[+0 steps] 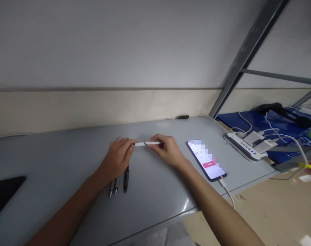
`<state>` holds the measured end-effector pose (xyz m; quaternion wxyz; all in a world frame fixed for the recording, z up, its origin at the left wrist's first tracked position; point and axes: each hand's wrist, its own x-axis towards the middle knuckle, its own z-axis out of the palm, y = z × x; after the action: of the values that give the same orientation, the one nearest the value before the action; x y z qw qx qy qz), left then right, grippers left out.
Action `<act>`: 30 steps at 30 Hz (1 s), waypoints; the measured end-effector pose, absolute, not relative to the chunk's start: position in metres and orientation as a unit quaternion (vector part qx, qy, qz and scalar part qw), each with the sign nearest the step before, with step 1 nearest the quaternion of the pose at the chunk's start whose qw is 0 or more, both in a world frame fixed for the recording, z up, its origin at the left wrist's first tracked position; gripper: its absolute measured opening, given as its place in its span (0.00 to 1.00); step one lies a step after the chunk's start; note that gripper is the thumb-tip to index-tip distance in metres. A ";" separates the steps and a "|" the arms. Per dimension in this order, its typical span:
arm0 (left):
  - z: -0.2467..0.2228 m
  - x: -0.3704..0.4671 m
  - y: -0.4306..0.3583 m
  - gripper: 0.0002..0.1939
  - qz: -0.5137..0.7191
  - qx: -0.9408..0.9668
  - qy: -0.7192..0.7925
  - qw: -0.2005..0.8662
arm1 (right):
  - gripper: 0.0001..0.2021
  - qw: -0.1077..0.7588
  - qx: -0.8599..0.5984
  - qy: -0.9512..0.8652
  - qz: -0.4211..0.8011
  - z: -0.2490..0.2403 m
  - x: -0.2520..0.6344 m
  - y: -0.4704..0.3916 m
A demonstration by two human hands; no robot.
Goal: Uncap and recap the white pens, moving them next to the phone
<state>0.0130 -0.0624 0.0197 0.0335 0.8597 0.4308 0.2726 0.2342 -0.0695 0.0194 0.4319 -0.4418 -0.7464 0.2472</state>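
Note:
A white pen with a dark band near its middle lies crosswise between my two hands, over the grey table. My left hand is closed on its left end, and my right hand pinches the right end with thumb and fingers. Fingers cover both tips of the pen. Below my left hand lie a dark pen and two grey pens side by side, their upper parts hidden under the hand and wrist.
A lit phone on a charging cable lies right of my right hand. Beyond it stands a white power strip with plugged-in chargers. A screwdriver rests by the wall. A dark flat object is at left; a metal frame post rises at right.

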 end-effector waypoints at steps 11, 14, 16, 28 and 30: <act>0.024 0.011 -0.063 0.14 0.280 0.861 0.423 0.036 | 0.11 0.441 -0.432 -0.741 0.266 0.021 0.236 -0.069; 0.025 0.012 -0.064 0.14 0.282 0.861 0.421 0.037 | 0.16 0.425 -0.450 -0.735 0.277 0.022 0.236 -0.069; 0.026 0.012 -0.064 0.15 0.283 0.859 0.425 0.038 | 0.13 0.440 -0.448 -0.727 0.278 0.022 0.236 -0.069; 0.024 0.013 -0.064 0.15 0.280 0.854 0.437 0.032 | 0.14 0.459 -0.470 -0.705 0.267 0.022 0.237 -0.068; 0.024 0.013 -0.064 0.15 0.278 0.855 0.436 0.031 | 0.12 0.456 -0.461 -0.712 0.269 0.022 0.236 -0.068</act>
<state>0.0134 -0.0641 0.0241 0.0310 0.8553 0.4361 0.2782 0.2364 -0.0683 0.0220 0.4555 -0.4610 -0.7124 0.2692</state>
